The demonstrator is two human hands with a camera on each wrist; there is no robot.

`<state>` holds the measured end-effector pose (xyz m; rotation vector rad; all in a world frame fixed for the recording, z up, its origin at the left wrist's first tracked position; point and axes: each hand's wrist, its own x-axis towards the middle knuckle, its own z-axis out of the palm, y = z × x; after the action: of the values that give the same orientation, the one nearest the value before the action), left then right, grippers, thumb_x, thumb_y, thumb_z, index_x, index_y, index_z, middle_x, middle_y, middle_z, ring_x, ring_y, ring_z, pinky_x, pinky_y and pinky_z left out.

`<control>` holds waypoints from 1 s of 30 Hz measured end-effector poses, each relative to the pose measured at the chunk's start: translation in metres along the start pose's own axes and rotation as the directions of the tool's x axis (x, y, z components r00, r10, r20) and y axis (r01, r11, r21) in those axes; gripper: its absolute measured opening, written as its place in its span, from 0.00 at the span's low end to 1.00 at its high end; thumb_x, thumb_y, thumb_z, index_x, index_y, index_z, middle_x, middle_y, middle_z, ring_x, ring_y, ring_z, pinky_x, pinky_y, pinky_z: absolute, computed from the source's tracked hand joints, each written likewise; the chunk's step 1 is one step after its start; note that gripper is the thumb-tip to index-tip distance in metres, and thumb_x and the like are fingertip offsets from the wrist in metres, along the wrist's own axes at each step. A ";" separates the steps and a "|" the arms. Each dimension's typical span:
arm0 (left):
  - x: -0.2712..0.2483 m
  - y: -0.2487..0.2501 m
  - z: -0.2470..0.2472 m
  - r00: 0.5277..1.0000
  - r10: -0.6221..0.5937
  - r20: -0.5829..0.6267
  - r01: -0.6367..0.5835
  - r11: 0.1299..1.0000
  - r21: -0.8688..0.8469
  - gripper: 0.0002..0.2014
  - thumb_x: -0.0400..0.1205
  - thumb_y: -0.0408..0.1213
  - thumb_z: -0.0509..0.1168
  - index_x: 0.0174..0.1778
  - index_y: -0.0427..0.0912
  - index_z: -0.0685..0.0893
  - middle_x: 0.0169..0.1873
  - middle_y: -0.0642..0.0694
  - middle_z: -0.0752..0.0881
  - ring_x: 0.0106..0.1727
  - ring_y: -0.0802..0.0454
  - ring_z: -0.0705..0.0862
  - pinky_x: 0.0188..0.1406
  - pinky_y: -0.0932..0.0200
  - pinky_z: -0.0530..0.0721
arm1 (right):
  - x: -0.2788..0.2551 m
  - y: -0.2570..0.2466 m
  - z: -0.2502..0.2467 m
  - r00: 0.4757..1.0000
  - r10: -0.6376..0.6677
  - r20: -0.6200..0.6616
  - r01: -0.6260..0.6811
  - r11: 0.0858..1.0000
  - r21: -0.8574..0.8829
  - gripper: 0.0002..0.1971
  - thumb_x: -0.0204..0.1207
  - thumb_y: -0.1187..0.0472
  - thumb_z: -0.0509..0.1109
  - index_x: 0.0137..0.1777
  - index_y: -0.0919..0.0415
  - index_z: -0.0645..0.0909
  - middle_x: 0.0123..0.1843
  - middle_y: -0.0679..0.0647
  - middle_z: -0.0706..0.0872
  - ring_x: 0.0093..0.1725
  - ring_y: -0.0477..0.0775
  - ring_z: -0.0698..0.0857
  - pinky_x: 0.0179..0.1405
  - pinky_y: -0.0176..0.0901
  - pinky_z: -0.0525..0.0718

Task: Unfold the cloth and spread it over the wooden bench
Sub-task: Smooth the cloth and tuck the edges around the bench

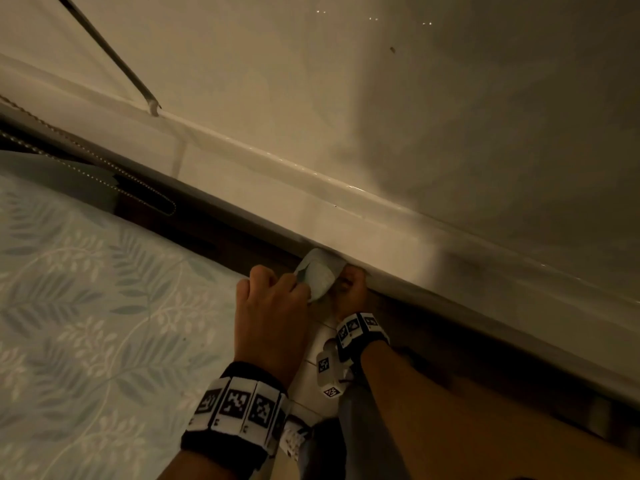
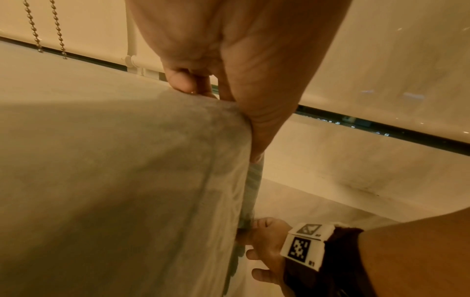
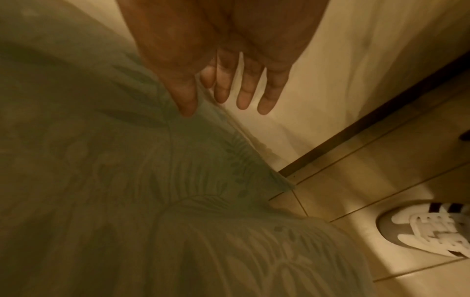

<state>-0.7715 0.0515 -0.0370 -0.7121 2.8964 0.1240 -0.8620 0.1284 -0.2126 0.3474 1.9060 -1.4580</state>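
One pale green cotton-looking cloth printed with whitish fern and leaf sprigs [image 1: 86, 306] lies spread flat over the left of the head view, its weave matte and soft, its near corner bunched into a small rolled fold at the hands. Dark brown wooden bench [image 1: 221, 233] shows only as a narrow strip along the cloth's far edge, next to the wall base; the cloth covers the rest of what is visible.

Left hand [image 1: 270, 310]: fingers curled, knuckles up, gripping the bunched cloth corner. Left wrist view confirms thumb and fingers [image 2: 183, 80] pinching the fabric's edge, the cloth draping down from it in a smooth grey-green sheet.

Right hand [image 1: 349, 289]: just beside the left, at the same corner, close under the glossy ledge. Right wrist view shows its thumb pressed on the printed cloth with index finger behind the fabric, a pinch on the edge, while the other three fingers [image 3: 244, 94] hang straight and relaxed.

Both wrists carry black bands with white blocks of square black-and-white markers [image 1: 239, 407].

Outward: glossy cream moulded ledge [image 1: 381, 209] running diagonally, smooth off-white wall above it. Beaded metal cord loop [image 1: 104, 164] hanging at left. Thin dark rod [image 1: 110, 53] slanting at upper left. Beige glazed floor tiles [image 3: 381, 180] with thin grout lines; one grey and white laced sneaker [image 3: 427, 229] on them.
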 end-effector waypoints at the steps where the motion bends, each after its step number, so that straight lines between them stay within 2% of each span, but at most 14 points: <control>1: 0.000 0.000 0.000 1.000 0.000 -0.002 0.000 1.000 0.003 0.08 0.75 0.47 0.73 0.34 0.49 0.86 0.33 0.52 0.85 0.44 0.44 0.77 0.41 0.49 0.76 | 0.004 0.002 -0.002 0.998 -0.052 0.035 0.053 0.999 -0.013 0.11 0.82 0.66 0.66 0.63 0.65 0.80 0.49 0.54 0.85 0.47 0.50 0.84 0.57 0.49 0.87; 5: -0.001 -0.001 -0.001 1.000 0.004 -0.013 -0.004 1.000 -0.002 0.09 0.75 0.48 0.73 0.33 0.49 0.86 0.33 0.52 0.85 0.44 0.44 0.78 0.40 0.49 0.75 | 0.007 0.004 -0.012 0.994 -0.109 0.021 0.111 0.985 -0.129 0.11 0.86 0.61 0.60 0.53 0.61 0.84 0.45 0.56 0.87 0.45 0.54 0.85 0.58 0.58 0.84; 8: 0.000 -0.001 -0.003 1.000 0.007 0.010 -0.007 1.000 -0.001 0.09 0.75 0.49 0.73 0.34 0.49 0.86 0.34 0.51 0.85 0.44 0.44 0.78 0.40 0.49 0.76 | 0.008 0.014 -0.035 0.995 -0.086 0.046 0.092 0.987 -0.134 0.09 0.86 0.57 0.62 0.48 0.57 0.81 0.43 0.53 0.84 0.42 0.48 0.83 0.51 0.49 0.80; 9: 0.000 -0.001 -0.004 1.000 0.003 0.023 -0.003 1.000 0.005 0.09 0.75 0.49 0.73 0.35 0.49 0.86 0.34 0.51 0.85 0.44 0.44 0.78 0.40 0.49 0.76 | 0.014 0.024 -0.045 0.996 -0.027 0.080 0.040 0.985 -0.169 0.08 0.85 0.56 0.64 0.50 0.57 0.82 0.46 0.54 0.85 0.46 0.50 0.84 0.54 0.50 0.80; 11: 0.000 0.000 -0.004 0.998 -0.008 0.058 0.007 1.000 0.024 0.09 0.74 0.49 0.74 0.36 0.49 0.86 0.34 0.50 0.85 0.44 0.44 0.78 0.41 0.49 0.76 | 0.024 0.039 -0.070 0.989 0.123 0.083 -0.093 0.951 -0.294 0.14 0.83 0.56 0.67 0.66 0.59 0.79 0.66 0.59 0.82 0.65 0.59 0.81 0.71 0.49 0.73; 13: 0.000 0.000 -0.003 0.995 0.000 0.098 -0.005 0.999 0.050 0.09 0.73 0.50 0.75 0.37 0.50 0.86 0.36 0.50 0.85 0.44 0.44 0.79 0.42 0.49 0.76 | 0.034 0.052 -0.093 0.962 0.263 0.073 -0.233 0.932 -0.279 0.23 0.82 0.50 0.67 0.73 0.61 0.75 0.73 0.58 0.78 0.72 0.61 0.76 0.74 0.45 0.69; 15: -0.001 0.002 -0.001 0.992 0.017 0.126 -0.025 0.997 0.066 0.10 0.73 0.52 0.74 0.39 0.51 0.86 0.39 0.50 0.86 0.46 0.44 0.79 0.45 0.49 0.76 | 0.036 0.057 -0.107 0.923 0.384 0.029 -0.375 0.914 -0.158 0.24 0.77 0.43 0.70 0.67 0.56 0.80 0.67 0.56 0.80 0.67 0.63 0.79 0.71 0.51 0.73; 18: -0.001 0.003 -0.001 0.990 0.002 0.144 -0.014 0.997 0.080 0.08 0.75 0.51 0.73 0.41 0.52 0.86 0.41 0.50 0.86 0.48 0.44 0.79 0.47 0.49 0.76 | 0.034 0.059 -0.115 0.887 0.458 0.057 -0.438 0.875 -0.208 0.23 0.67 0.36 0.75 0.55 0.50 0.85 0.57 0.58 0.85 0.59 0.64 0.82 0.67 0.58 0.78; 20: -0.002 0.003 -0.003 0.990 -0.012 0.141 0.002 0.997 0.074 0.09 0.71 0.48 0.77 0.37 0.50 0.86 0.36 0.49 0.86 0.44 0.43 0.80 0.42 0.48 0.78 | 0.036 0.062 -0.116 0.864 0.500 0.061 -0.477 0.851 -0.219 0.29 0.73 0.37 0.71 0.67 0.55 0.81 0.67 0.60 0.83 0.66 0.66 0.81 0.63 0.53 0.81; 22: -0.003 0.001 -0.003 0.992 -0.010 0.127 0.001 0.998 0.065 0.09 0.68 0.46 0.79 0.36 0.48 0.86 0.35 0.48 0.86 0.42 0.42 0.81 0.40 0.48 0.79 | 0.040 0.062 -0.117 0.885 0.465 -0.022 -0.449 0.839 -0.307 0.24 0.83 0.48 0.63 0.72 0.64 0.77 0.71 0.63 0.80 0.69 0.65 0.80 0.52 0.43 0.82; 25: -0.003 -0.001 -0.003 0.993 0.004 0.117 -0.008 0.999 0.032 0.08 0.70 0.47 0.77 0.39 0.49 0.88 0.37 0.49 0.87 0.45 0.42 0.82 0.42 0.47 0.79 | 0.039 0.059 -0.117 0.938 0.335 -0.094 -0.336 0.802 -0.493 0.21 0.84 0.51 0.62 0.66 0.67 0.81 0.64 0.64 0.85 0.58 0.63 0.84 0.37 0.37 0.72; 27: -0.005 0.000 -0.005 0.995 0.023 0.096 -0.022 1.000 -0.014 0.09 0.73 0.49 0.73 0.45 0.50 0.88 0.43 0.49 0.88 0.48 0.43 0.83 0.44 0.47 0.81 | 0.039 0.060 -0.114 0.957 0.271 -0.108 -0.287 0.811 -0.510 0.16 0.84 0.52 0.62 0.57 0.64 0.85 0.53 0.63 0.87 0.46 0.61 0.83 0.38 0.37 0.72; 29: -0.015 0.004 -0.011 0.998 0.051 0.038 -0.046 0.991 -0.122 0.13 0.75 0.49 0.68 0.53 0.50 0.87 0.50 0.49 0.88 0.53 0.45 0.85 0.48 0.48 0.82 | 0.034 0.058 -0.110 0.964 0.232 -0.133 -0.267 0.833 -0.485 0.10 0.83 0.55 0.61 0.44 0.58 0.80 0.39 0.56 0.80 0.34 0.55 0.77 0.38 0.40 0.72; 30: -0.025 0.007 -0.016 0.998 0.059 0.009 -0.057 0.983 -0.176 0.14 0.76 0.48 0.67 0.56 0.50 0.87 0.53 0.49 0.88 0.56 0.45 0.85 0.51 0.49 0.82 | 0.023 0.049 -0.108 0.972 0.207 -0.114 -0.236 0.838 -0.492 0.07 0.83 0.58 0.61 0.44 0.57 0.78 0.37 0.52 0.77 0.33 0.52 0.75 0.35 0.40 0.72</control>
<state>-0.7548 0.0668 -0.0167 -0.6501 2.9195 0.3940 -0.8893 0.2401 -0.2514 0.3468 2.1249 -0.7622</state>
